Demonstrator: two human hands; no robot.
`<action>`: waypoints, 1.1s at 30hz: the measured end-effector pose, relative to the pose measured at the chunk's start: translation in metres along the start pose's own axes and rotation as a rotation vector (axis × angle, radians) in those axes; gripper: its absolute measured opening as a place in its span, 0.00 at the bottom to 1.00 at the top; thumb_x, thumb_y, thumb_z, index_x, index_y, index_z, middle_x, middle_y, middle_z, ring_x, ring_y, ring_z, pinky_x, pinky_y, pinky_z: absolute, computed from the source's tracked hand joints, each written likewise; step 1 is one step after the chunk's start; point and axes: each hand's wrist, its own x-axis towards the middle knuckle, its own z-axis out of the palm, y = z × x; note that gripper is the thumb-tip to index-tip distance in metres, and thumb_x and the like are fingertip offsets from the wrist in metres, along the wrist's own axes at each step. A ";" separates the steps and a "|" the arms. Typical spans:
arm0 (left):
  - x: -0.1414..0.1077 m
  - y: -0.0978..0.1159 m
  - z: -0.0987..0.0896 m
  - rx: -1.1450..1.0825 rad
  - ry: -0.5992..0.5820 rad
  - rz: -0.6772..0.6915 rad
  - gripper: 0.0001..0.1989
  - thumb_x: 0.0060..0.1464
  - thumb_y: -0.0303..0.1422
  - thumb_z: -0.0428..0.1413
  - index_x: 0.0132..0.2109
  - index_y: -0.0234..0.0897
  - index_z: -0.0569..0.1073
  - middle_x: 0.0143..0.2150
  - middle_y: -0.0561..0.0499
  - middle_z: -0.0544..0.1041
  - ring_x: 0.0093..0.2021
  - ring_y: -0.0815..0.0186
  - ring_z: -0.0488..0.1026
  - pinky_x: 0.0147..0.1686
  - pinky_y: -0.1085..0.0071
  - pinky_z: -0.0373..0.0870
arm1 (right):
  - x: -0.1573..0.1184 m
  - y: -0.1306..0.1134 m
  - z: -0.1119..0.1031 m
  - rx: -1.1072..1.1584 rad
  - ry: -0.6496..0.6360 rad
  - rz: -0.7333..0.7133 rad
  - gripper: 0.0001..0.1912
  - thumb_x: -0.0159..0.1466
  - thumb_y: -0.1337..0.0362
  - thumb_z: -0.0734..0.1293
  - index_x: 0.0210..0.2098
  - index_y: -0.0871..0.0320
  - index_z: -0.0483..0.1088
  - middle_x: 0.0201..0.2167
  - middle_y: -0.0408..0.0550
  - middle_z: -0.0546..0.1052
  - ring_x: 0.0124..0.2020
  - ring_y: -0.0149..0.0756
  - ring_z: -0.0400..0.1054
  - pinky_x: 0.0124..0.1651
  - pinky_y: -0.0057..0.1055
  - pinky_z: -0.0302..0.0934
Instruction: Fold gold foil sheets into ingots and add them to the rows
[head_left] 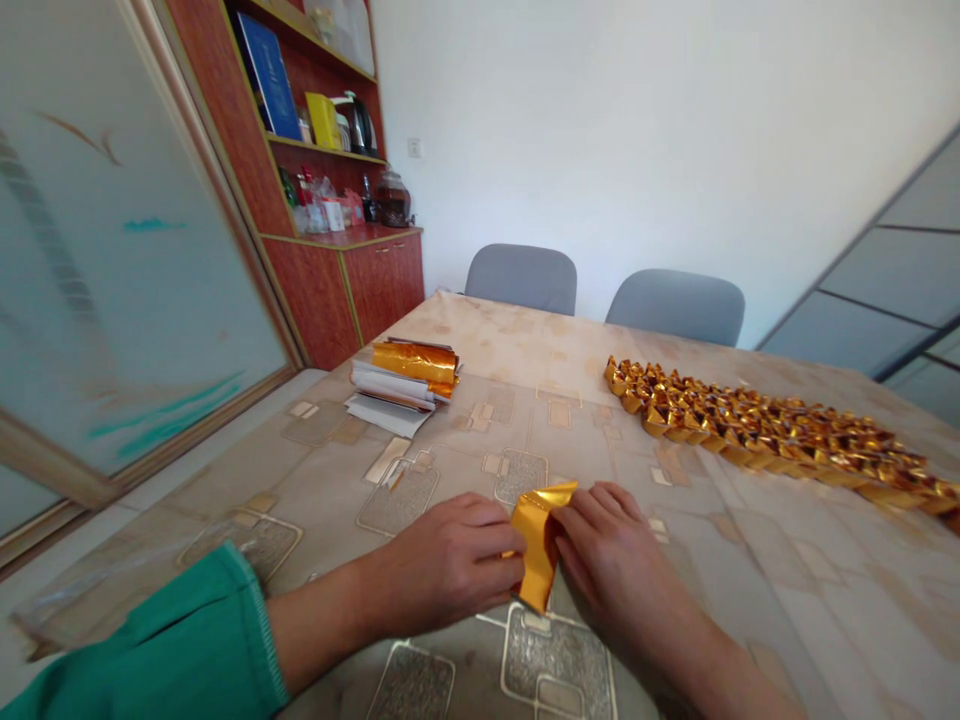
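A sheet of shiny gold foil paper point(536, 550), partly folded, is held between my two hands just above the patterned table cover. My left hand point(457, 560) grips its left edge with the fingers curled. At the upper right, my right hand point(611, 545) pinches a corner that is bent over to a point. The right thumb is mostly hidden behind the foil. To the far left lies a loose stack of gold and white foil paper sheets point(416, 360). Rows of folded gold foil pieces point(765, 425) stand close together on the right side.
The table point(480, 430) has a patterned cover. Two grey chairs point(521, 278) stand at its far side by a white wall. A red-brown cabinet point(382, 285) with bottles and a kettle is at the back left, beside a frosted glass door point(112, 250).
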 end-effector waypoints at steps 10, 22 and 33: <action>-0.006 -0.004 0.007 -0.263 0.131 -0.257 0.10 0.65 0.27 0.48 0.39 0.35 0.75 0.32 0.49 0.76 0.33 0.66 0.71 0.34 0.71 0.68 | -0.002 -0.001 -0.013 0.384 -0.097 -0.117 0.15 0.60 0.75 0.63 0.45 0.55 0.68 0.46 0.50 0.72 0.50 0.43 0.64 0.54 0.43 0.63; -0.005 -0.004 0.000 -0.457 0.175 -0.426 0.06 0.61 0.29 0.53 0.39 0.36 0.76 0.33 0.52 0.79 0.33 0.67 0.75 0.36 0.71 0.70 | -0.001 -0.009 -0.006 0.447 -0.058 -0.060 0.20 0.59 0.76 0.66 0.49 0.53 0.68 0.49 0.49 0.71 0.51 0.42 0.64 0.53 0.41 0.62; -0.029 -0.010 -0.009 -0.176 0.001 -0.050 0.11 0.66 0.30 0.51 0.49 0.37 0.77 0.48 0.46 0.81 0.48 0.62 0.75 0.50 0.64 0.71 | 0.003 -0.005 0.006 0.540 0.002 -0.025 0.08 0.68 0.68 0.65 0.31 0.55 0.71 0.37 0.46 0.74 0.41 0.40 0.66 0.45 0.39 0.60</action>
